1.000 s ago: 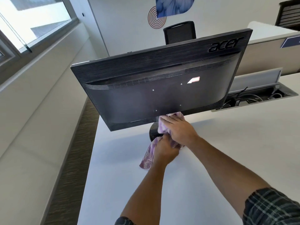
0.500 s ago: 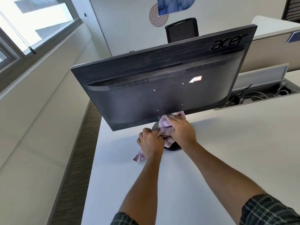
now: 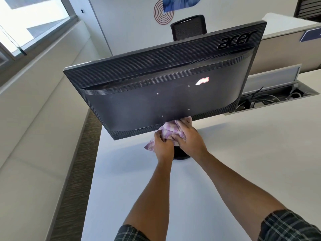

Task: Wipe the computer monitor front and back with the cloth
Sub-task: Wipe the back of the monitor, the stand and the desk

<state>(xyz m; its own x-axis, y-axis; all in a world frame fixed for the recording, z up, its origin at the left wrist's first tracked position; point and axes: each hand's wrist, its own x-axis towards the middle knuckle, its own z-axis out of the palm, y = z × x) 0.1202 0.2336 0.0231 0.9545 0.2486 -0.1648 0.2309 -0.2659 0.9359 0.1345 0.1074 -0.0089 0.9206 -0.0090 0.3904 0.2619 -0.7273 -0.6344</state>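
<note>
A black Acer monitor [image 3: 165,94] stands on a white desk [image 3: 225,162] with its back panel facing me, tilted forward. A pink-purple patterned cloth [image 3: 169,130] is bunched around the stand neck just under the panel's lower edge. My left hand [image 3: 163,147] grips the cloth's lower left part, a corner hanging out beside it. My right hand [image 3: 190,139] presses the cloth from the right, fingers curled over it. The round black base [image 3: 181,154] shows partly under my hands. The screen side is hidden.
An open cable tray [image 3: 271,100] with wires is sunk in the desk behind the monitor on the right. A black office chair [image 3: 188,27] stands beyond the monitor. The desk's left edge drops to a carpeted strip [image 3: 76,162] beside a low wall under a window.
My left hand has risen from the hanging cloth end to meet the right hand at the stand neck. The cloth is more gathered, with less of it dangling.
</note>
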